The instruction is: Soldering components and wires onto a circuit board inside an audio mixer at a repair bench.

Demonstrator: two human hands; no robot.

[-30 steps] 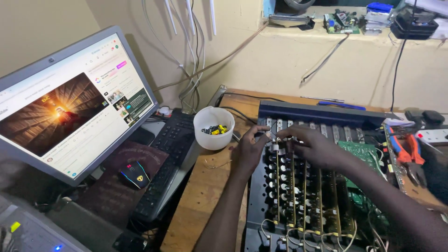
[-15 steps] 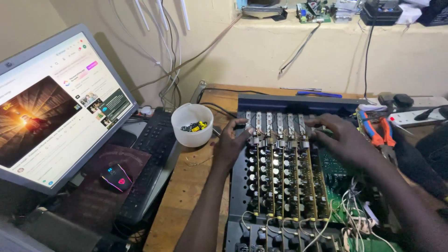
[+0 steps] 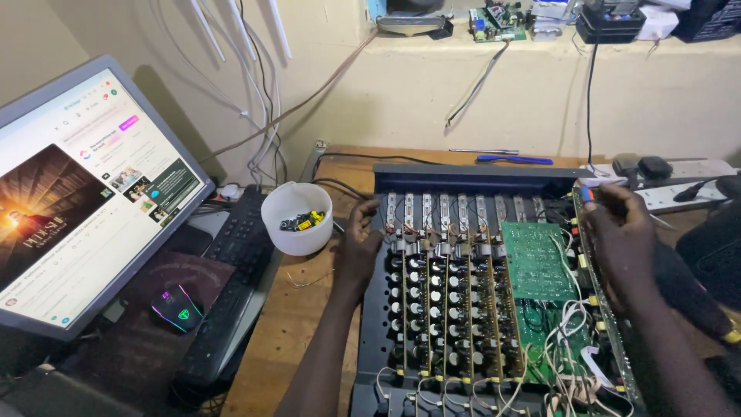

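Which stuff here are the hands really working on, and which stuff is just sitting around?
Being worked on:
opened mixer
green circuit board
left hand on its left edge
right hand on its right edge

Lying about:
white cup
keyboard
mouse
monitor
power strip

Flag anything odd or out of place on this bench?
The mixer chassis lies opened, circuit strips and a green board exposed, with loose white wires tangled at its right. Left hand and right hand grip its sides. Nothing looks spilled.
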